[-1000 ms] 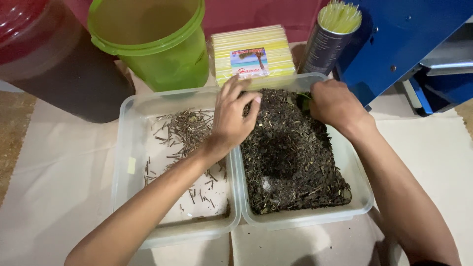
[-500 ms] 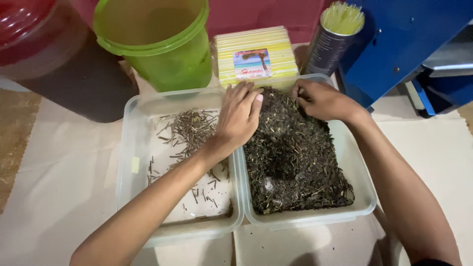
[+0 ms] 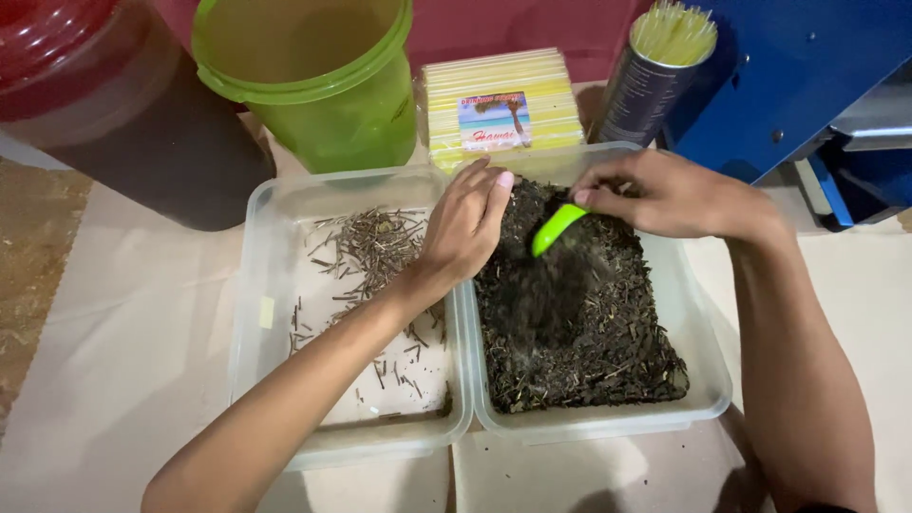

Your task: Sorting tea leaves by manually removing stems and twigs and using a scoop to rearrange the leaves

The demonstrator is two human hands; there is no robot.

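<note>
Head view: the right hand (image 3: 665,195) pinches a small green scoop (image 3: 558,228) by its far end, the blade angled down over the dark dried leaves (image 3: 579,313) that fill the right tub (image 3: 708,375). The left hand (image 3: 465,228) hovers with fingers loosely curled, holding nothing, over the wall where the two tubs meet. The left tub (image 3: 261,313) holds scattered thin stems (image 3: 366,252). Beyond stand a green bucket (image 3: 323,95), a yellow pack (image 3: 499,104) and a can of straws (image 3: 655,76).
</note>
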